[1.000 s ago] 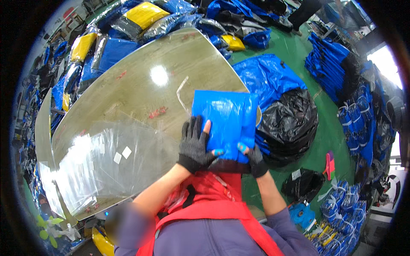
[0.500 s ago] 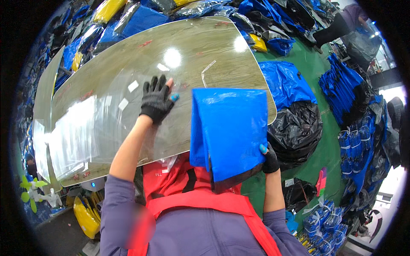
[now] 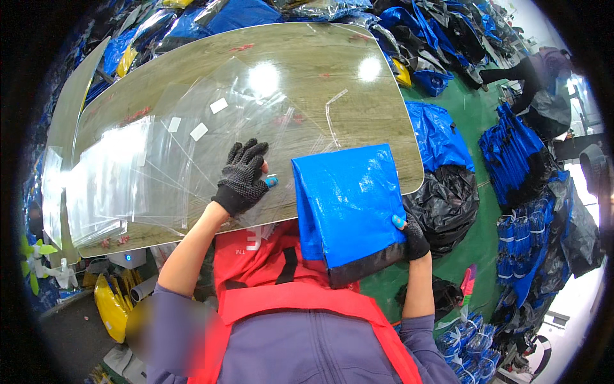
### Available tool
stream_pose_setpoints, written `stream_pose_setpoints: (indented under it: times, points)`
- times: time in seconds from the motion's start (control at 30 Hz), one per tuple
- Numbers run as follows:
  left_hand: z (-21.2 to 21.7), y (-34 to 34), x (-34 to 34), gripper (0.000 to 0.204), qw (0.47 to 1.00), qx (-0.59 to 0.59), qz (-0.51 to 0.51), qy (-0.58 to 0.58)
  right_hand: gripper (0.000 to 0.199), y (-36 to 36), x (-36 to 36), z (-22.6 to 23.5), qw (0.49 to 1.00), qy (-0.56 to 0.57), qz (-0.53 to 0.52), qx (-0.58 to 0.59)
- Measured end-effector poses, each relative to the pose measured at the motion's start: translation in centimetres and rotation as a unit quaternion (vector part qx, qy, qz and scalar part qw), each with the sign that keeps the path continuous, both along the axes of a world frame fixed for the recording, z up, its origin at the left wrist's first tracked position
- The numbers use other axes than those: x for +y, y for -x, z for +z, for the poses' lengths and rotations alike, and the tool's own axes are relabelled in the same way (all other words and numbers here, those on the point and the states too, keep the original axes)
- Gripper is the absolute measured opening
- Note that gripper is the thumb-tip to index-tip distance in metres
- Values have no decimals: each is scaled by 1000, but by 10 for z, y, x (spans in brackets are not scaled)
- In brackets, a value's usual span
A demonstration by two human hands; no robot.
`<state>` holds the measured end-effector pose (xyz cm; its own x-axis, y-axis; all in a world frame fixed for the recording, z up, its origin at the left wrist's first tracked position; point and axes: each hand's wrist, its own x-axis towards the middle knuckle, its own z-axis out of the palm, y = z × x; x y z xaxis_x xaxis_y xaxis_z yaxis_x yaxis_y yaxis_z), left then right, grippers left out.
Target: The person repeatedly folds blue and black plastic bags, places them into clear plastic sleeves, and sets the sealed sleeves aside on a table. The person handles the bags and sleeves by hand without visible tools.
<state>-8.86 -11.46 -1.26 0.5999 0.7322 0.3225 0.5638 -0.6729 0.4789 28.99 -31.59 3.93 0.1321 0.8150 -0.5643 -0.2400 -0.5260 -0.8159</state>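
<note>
My right hand point(image 3: 416, 238), in a black glove with a bare blue-tipped thumb, grips the lower right edge of a folded blue sheet-like bag point(image 3: 352, 198) with a black lower band. The thumb lies on top; the other fingers are largely hidden behind it. The bag hangs over the table's near edge, in front of my red apron point(image 3: 256, 307). My left hand point(image 3: 242, 178), gloved alike, rests palm down with fingers stretched out on thin clear plastic bags point(image 3: 163, 185). These lie fanned and overlapping across the wood-patterned table point(image 3: 320, 57), several with small white labels point(image 3: 219, 105).
Blue and black bags point(image 3: 444, 192) stand on the green floor right of the table. Bundled blue goods point(image 3: 521, 243) lie further right. A person point(image 3: 543, 83) bends at the far right. Packed blue, black and yellow goods point(image 3: 243, 16) line the table's far side.
My left hand has drawn back over the clear bags toward me. The blue bag has tilted slightly, still in my right hand. The whole view has shifted a little.
</note>
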Motion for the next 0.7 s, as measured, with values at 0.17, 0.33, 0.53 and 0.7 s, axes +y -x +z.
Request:
stream_pose_setpoints:
  times: [0.17,0.33,0.53,0.7]
  points:
    - [0,-1,3,16,1000,11,11,25,60,8,8,20,999,-7,29,-21]
    - [-10,3,5,14,999,-17,14,50,61,5,13,27,995,-59,68,-53]
    - [6,-10,3,17,973,-150,66,161,56,40,30,45,998,-3,30,57]
    - [59,12,-6,20,971,-135,-19,197,56,140,28,22,976,5,206,64]
